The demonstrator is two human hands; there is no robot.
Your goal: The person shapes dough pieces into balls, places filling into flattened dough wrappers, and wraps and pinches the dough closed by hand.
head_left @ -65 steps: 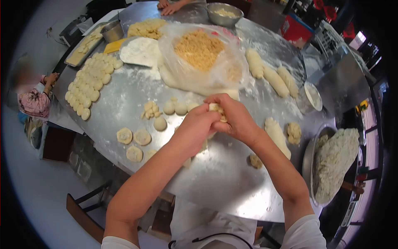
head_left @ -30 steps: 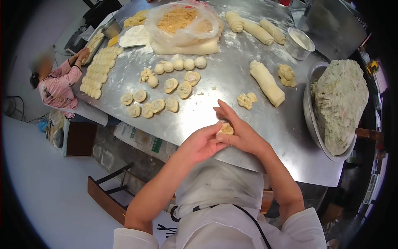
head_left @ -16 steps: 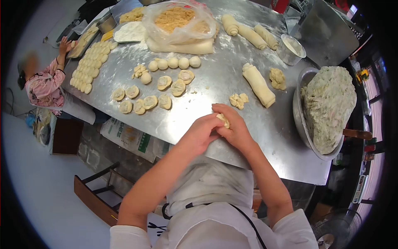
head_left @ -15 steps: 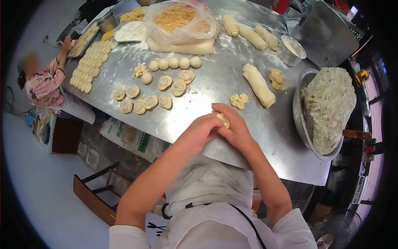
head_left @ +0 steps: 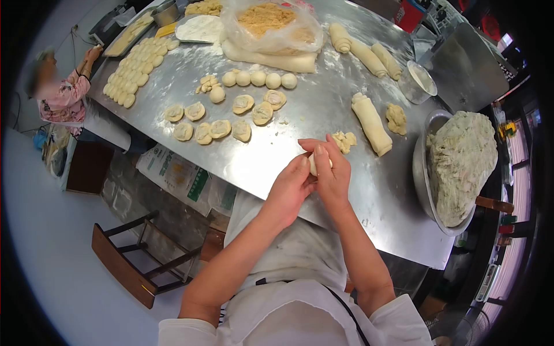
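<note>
Both hands meet above the front edge of the metal table (head_left: pixel 248 164), closed around a small pale piece of dough (head_left: pixel 313 165). My left hand (head_left: pixel 288 187) cups it from the left. From the right, my right hand (head_left: pixel 333 179) wraps it, thumb across the top. Much of the dough piece is hidden by the fingers. Just beyond lie torn dough bits (head_left: pixel 345 142) and a thick dough roll (head_left: pixel 371 124). Farther left are several flattened dough pieces topped with filling (head_left: pixel 220 128) and a row of smooth dough balls (head_left: pixel 258 78).
A metal bowl (head_left: pixel 423 173) heaped with greenish filling (head_left: pixel 464 164) stands at the right. At the back sits a plastic bag of orange-brown crumbly stuff (head_left: pixel 268 22). A person in pink (head_left: pixel 63 101) works at the far left. A wooden chair (head_left: pixel 124 265) stands below left.
My fingers have shifted around the dough piece, the right thumb now upright over it; the dough looks rounder. The camera view has turned slightly, and the person in pink has moved a little.
</note>
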